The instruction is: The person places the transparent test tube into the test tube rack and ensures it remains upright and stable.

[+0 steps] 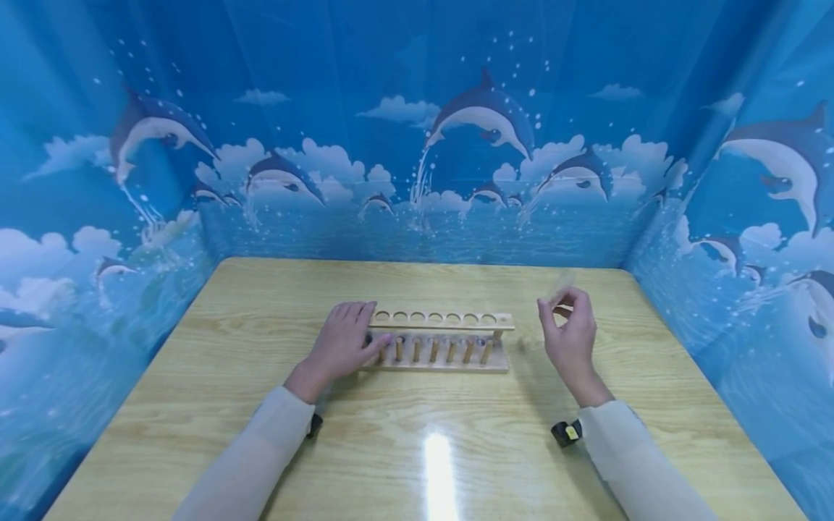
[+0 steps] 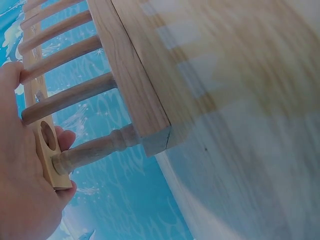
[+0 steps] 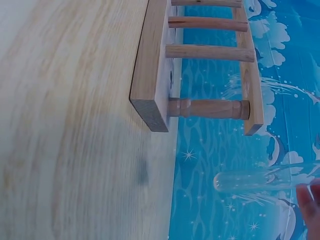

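Note:
A wooden test tube rack (image 1: 443, 340) stands in the middle of the table, with a row of round holes in its top board and several pegs on its base. My left hand (image 1: 342, 344) lies on the rack's left end, fingers fairly straight over the top board (image 2: 47, 150) and thumb by the pegs. To the right of the rack, and apart from it, my right hand (image 1: 567, 329) is raised. It pinches a clear glass test tube (image 3: 255, 180) by one end. The tube shows only faintly above my fingers (image 1: 565, 281) in the head view. The rack's right end (image 3: 150, 65) lies a little left of the tube.
The light wooden table (image 1: 260, 434) is enclosed at the back and on both sides by blue dolphin-print walls (image 1: 417, 145). A bright reflection lies on the table near the front edge (image 1: 438, 463). Both forearms are in pale sleeves.

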`<state>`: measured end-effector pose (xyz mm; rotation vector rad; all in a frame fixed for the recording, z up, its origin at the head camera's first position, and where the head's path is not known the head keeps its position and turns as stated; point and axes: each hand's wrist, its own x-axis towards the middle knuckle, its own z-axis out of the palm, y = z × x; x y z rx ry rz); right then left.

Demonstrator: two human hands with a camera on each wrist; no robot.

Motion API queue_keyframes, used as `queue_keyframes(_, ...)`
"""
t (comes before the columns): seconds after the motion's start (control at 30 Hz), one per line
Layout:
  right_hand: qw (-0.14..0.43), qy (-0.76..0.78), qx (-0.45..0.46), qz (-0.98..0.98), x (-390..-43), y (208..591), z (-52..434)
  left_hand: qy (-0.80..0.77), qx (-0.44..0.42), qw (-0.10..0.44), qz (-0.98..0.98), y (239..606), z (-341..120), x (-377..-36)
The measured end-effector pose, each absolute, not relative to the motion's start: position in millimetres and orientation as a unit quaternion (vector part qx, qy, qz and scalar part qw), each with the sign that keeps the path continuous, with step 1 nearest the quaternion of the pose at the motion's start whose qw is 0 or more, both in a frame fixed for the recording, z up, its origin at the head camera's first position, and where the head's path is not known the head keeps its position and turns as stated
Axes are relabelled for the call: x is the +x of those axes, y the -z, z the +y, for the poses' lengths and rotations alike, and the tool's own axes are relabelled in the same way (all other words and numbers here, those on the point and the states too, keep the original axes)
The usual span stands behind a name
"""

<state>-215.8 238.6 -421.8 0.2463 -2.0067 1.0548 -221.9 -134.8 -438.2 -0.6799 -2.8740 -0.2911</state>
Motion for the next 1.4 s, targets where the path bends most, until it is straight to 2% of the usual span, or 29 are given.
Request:
queue_keyframes(0.17, 0.446, -0.454, 0.126, -0.761, -217, 417, 236, 0.099, -0.228, 0.087, -0.965, 439, -134, -222)
queue_keyframes(0.4, 0.463, -0.481, 0.102, -0.738, -199, 390, 214, 0.1, -0.224, 0.086, -0.966, 436, -134, -221)
queue_keyframes(0.63, 0.475, -0.536, 0.112, -0.689, -216, 409, 222, 0.103, -0.226, 0.089, -0.965, 436, -135, -222)
queue_keyframes(0.8, 0.493, -0.567, 0.142, -0.644, -215, 407, 218, 0.101, -0.226, 0.086, -0.965, 437, -135, -223)
queue_keyframes(1.4, 0.477, -0.625, 0.193, -0.588, -208, 401, 201, 0.106, -0.226, 0.091, -0.964, 438, -135, -223)
